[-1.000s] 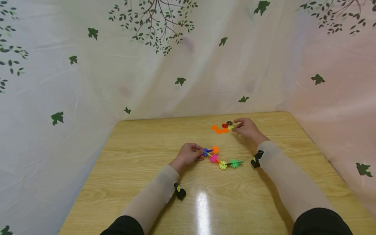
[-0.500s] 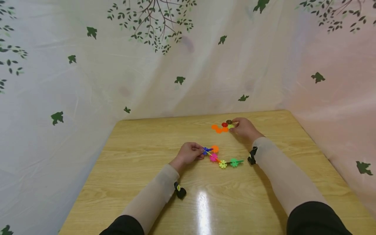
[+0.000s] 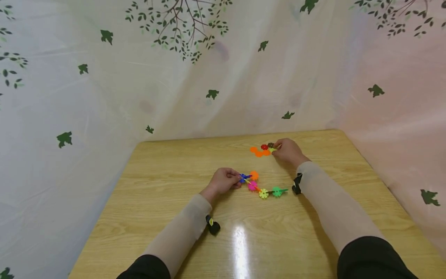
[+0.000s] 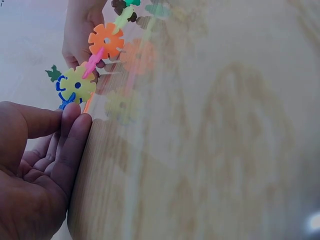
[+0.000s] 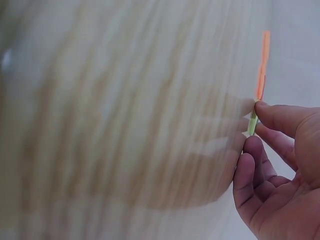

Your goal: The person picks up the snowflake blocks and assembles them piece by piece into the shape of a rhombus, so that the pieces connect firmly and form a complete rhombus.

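Holding Near, Pinching Far

Pinching the blue disc (image 3: 242, 178) just right of frame centre with the left hand (image 3: 223, 180), apparently to steady the chain (image 3: 263, 193) trailing lower right. Pinching the yellow-green disc (image 3: 273, 150) by its rim with the right hand (image 3: 289, 150), farther up the frame, likely for want of other hold on something so flat. Since a second ago, narrowed the right-hand grip; kept the chain where it lay.

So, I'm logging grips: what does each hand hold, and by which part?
The left hand holds the chain by a blue disc. The right hand touches a yellow-green disc; whether it grips can't be told.
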The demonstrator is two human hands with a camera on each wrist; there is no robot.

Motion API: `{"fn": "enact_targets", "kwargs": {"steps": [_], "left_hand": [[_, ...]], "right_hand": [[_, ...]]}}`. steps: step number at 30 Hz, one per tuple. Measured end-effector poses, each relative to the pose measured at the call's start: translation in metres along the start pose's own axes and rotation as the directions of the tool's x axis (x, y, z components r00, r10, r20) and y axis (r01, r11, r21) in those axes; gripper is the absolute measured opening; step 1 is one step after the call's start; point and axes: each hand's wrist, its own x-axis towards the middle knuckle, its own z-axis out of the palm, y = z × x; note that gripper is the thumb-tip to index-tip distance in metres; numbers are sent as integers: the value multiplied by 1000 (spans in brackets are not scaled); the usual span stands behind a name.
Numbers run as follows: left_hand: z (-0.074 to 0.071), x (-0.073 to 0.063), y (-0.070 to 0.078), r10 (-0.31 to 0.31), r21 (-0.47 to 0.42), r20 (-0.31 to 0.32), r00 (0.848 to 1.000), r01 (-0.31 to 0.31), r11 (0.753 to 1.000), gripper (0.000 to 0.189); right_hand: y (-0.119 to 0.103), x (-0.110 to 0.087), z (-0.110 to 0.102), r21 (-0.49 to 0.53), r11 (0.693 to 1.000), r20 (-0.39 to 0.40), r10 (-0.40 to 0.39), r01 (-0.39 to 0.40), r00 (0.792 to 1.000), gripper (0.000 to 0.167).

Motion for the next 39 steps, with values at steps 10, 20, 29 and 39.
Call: {"fn": "enact_targets", "kwargs": {"steps": [10, 20, 29, 39], "left_hand": [[0, 1, 1, 5, 7, 5, 1000, -5, 1000, 14], [0, 3, -1, 6, 16, 1, 1000, -6, 1000, 13], [0, 2, -2, 6, 13, 3, 1000, -6, 1000, 14], [0, 3, -2, 5, 8, 9, 1000, -6, 1000, 14]], "right_hand": [[4, -8, -7, 21, 1000, 3, 10, -10, 1000, 35], [7, -11, -9, 98, 995, 68, 29, -35, 997, 28], [8, -18, -6, 167, 986, 52, -31, 22, 998, 9], [-5, -18, 0, 47, 995, 92, -89, 85, 992, 31]]}}
